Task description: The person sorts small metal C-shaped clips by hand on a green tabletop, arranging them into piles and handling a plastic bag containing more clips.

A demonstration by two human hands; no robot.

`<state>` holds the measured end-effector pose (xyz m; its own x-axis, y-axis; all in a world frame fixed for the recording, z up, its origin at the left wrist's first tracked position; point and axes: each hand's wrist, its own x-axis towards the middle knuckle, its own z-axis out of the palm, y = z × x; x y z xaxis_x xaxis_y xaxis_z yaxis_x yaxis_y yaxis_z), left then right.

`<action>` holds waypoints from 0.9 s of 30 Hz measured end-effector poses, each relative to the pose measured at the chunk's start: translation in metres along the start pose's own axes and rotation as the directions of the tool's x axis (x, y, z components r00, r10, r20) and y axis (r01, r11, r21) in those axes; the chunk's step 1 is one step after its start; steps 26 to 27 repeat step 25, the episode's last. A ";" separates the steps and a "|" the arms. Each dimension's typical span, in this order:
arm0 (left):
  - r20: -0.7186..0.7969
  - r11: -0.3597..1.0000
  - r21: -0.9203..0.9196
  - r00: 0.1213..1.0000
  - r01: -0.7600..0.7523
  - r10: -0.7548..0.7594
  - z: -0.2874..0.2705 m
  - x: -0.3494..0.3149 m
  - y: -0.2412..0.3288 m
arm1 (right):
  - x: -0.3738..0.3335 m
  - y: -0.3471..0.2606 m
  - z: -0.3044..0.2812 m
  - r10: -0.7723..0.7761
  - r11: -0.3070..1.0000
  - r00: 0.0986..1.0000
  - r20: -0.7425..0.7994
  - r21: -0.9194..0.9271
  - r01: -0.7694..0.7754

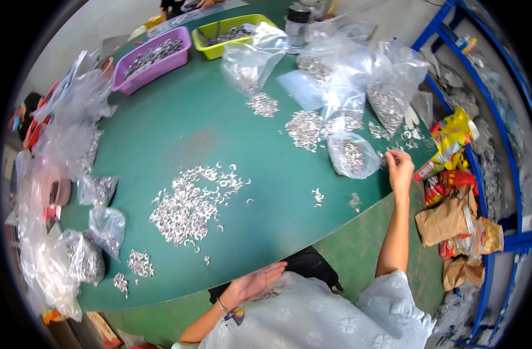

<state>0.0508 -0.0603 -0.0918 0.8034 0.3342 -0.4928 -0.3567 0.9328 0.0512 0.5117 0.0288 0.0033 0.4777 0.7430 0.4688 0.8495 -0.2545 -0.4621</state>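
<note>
My right hand (399, 168) reaches to the table's right edge. Its fingers are drawn together, tips down at a few small silvery pieces (383, 158); what they pinch is hidden. Just left of it lies an open clear bag (354, 155) with more such pieces inside. Palm up at the front edge, near my body, my left hand (259, 283) has its fingers stretched out; tiny shiny specks seem to lie on them, too small to name. A big heap of curved, crescent-like metal pieces (187, 203) spreads over the green table (277, 232) left of centre.
Purple (122, 84) and yellow-green basins (211, 53) of parts stand at the back. Filled plastic bags (388, 99) crowd the back right; others (86, 256) line the left edge. A blue rack (481, 93) and snack packets (455, 134) are at right. Another person's hand (208, 3) shows far back.
</note>
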 end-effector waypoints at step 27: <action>0.378 0.983 -0.179 0.921 -0.031 0.098 -0.034 0.014 -0.013 | -0.121 -0.255 0.065 -0.730 0.629 0.117 0.674 0.595 0.500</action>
